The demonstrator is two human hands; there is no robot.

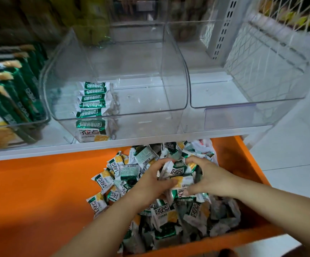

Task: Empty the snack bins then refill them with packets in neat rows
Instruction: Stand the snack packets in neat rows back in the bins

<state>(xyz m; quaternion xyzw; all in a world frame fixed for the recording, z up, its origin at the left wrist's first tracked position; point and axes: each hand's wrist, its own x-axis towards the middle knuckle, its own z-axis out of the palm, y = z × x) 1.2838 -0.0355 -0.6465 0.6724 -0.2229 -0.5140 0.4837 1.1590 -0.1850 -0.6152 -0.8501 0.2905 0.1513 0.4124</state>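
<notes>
Both hands are curling round a few packets (178, 174), left hand (150, 179) and right hand (208, 178) pinching them from either side, right on top of the pile (169, 219) in the orange crate (39, 191). The middle bin (141, 101) is only holding one short row (93, 101) by its left wall. So I'd be squaring them up, edges level and all facing one way, before lifting them in tight beside it.

Your left forearm (102, 225) enters from bottom edge, right forearm (272, 197) from right edge; both bare, converging at lower centre of frame. Your left hand (150, 179) and right hand (210, 178) face each other, fingers (166, 161) curled over top, thumbs underneath, gripping same packets (178, 175) between them.
</notes>
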